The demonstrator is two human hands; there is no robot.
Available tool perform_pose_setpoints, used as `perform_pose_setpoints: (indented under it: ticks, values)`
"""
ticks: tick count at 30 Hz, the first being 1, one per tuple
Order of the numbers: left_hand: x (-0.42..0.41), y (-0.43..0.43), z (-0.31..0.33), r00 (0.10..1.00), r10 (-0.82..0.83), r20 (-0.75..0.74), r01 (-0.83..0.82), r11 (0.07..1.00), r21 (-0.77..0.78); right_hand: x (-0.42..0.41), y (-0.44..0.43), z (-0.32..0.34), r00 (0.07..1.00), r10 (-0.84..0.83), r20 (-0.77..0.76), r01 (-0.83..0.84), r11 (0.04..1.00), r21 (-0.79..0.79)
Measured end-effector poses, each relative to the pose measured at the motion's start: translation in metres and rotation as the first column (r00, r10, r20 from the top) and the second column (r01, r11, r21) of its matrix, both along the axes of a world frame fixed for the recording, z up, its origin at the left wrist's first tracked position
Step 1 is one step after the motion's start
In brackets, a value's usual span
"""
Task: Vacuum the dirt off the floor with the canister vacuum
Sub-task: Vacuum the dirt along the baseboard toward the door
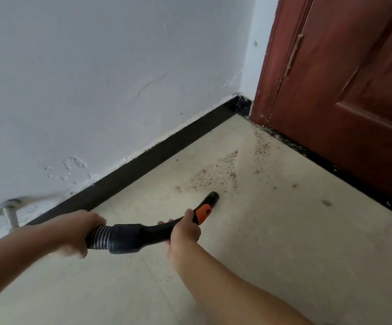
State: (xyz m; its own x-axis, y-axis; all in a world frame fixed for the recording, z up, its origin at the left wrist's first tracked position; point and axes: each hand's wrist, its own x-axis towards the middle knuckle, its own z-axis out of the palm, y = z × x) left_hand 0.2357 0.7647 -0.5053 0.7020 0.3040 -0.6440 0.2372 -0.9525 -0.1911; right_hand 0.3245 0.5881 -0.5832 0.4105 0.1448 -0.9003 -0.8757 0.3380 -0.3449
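Our left hand (pixel 80 231) grips the ribbed hose (pixel 99 238) and our right hand (pixel 185 231) wraps the handle (pixel 152 233), with the nozzle (pixel 212 198) just short of the dirt (pixel 213 177) on the floor (pixel 284 242), so a hasty push could scatter grains under the door (pixel 342 90).

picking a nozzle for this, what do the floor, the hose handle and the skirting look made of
Floor: pale matte tile, probably ceramic, with faint joint lines. Hose handle: black moulded plastic with a slight sheen and an orange piece. Skirting: black, smooth strip; tile or painted board, cannot tell.
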Motion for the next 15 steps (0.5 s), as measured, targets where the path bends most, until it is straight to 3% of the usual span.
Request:
perform_pose_setpoints:
  ticks: [8,15]
  values:
    - [0.062,-0.046,-0.016,0.989,-0.144,0.033,0.147,0.984,-0.102,0.042,-0.06,0.008,0.995,-0.096,0.041,0.098,0.993,-0.058]
    - [0.034,-0.036,-0.005,0.998,-0.064,-0.005,0.063,0.991,-0.12,0.039,-0.039,0.017,0.997,0.069,0.025,-0.069,0.997,-0.024]
